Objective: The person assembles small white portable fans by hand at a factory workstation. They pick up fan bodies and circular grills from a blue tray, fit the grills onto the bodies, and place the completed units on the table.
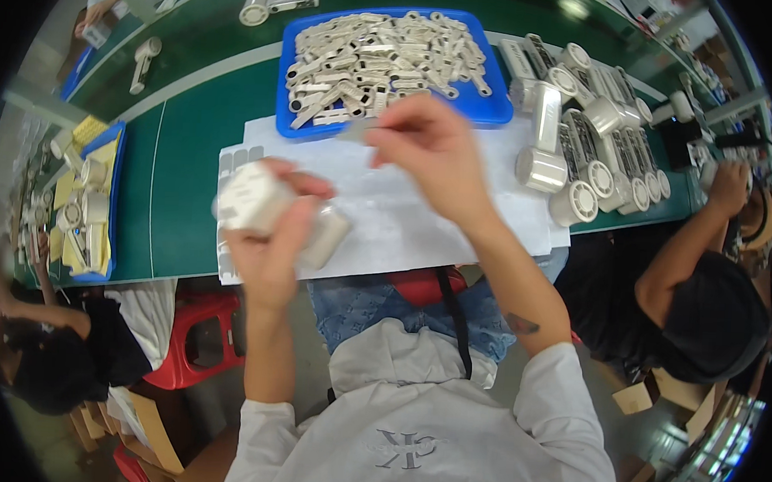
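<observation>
My left hand (273, 226) is closed around a white plastic device (253, 201) with a squarish end, held above the white paper (379, 214). Its lower part sticks out past my palm on the right. To the right and farther off, my right hand (426, 147) pinches a small thin grey piece (357, 131) between thumb and fingers, near the front rim of the blue tray (291, 131). Motion blurs both hands and what they hold. A sheet with rounded grey labels (244, 157) lies just beyond my left hand.
Small white plastic parts (387, 58) fill the blue tray. White devices with round heads (573, 203) are lined up on the right of the green table (185, 161). A second blue tray (112, 218) with similar devices stands left. Co-workers sit on both sides.
</observation>
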A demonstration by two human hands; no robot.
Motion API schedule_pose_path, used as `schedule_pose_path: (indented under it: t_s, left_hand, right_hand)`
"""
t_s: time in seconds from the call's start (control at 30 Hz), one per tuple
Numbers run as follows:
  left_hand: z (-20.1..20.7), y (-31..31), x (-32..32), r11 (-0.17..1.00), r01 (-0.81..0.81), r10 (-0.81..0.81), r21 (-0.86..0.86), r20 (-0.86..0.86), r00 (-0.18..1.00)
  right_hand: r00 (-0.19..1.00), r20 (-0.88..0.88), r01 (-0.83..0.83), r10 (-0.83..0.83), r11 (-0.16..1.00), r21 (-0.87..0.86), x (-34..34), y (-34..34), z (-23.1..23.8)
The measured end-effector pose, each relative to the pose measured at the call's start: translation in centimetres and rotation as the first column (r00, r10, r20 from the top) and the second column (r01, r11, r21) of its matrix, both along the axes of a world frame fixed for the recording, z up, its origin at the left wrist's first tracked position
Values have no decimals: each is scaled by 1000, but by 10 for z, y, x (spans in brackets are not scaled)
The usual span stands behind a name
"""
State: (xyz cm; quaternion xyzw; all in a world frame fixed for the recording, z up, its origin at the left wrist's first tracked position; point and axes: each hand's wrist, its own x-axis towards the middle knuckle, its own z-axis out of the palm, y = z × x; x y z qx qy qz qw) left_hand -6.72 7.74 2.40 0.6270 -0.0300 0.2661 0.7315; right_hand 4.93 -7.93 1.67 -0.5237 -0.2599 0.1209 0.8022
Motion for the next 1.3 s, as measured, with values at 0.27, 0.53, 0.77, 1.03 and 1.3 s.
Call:
schedule_pose_path:
  t_s: [0.27, 0.53, 0.77, 1.03, 1.3]
  left_hand:
    - [-18, -63, 46, 875, 272, -297, 401, 0, 955]
    - [-27, -79, 57, 864, 266, -305, 426, 25, 952]
    - [-25, -79, 57, 866, 259, -303, 429, 37, 952]
    - [-26, -77, 59, 856, 252, -305, 452, 46, 951]
    - [-27, -76, 58, 862, 250, -296, 441, 37, 955]
  right_hand:
    - [969, 171, 213, -176, 951, -226, -47, -85, 47]
    - [931, 342, 225, -125, 936, -270, -59, -88, 35]
    - [916, 386, 231, -109, 930, -285, -58, -89, 36]
    - [915, 389, 239, -108, 922, -306, -59, -88, 38]
    - [903, 420, 245, -90, 911, -332, -59, -88, 36]
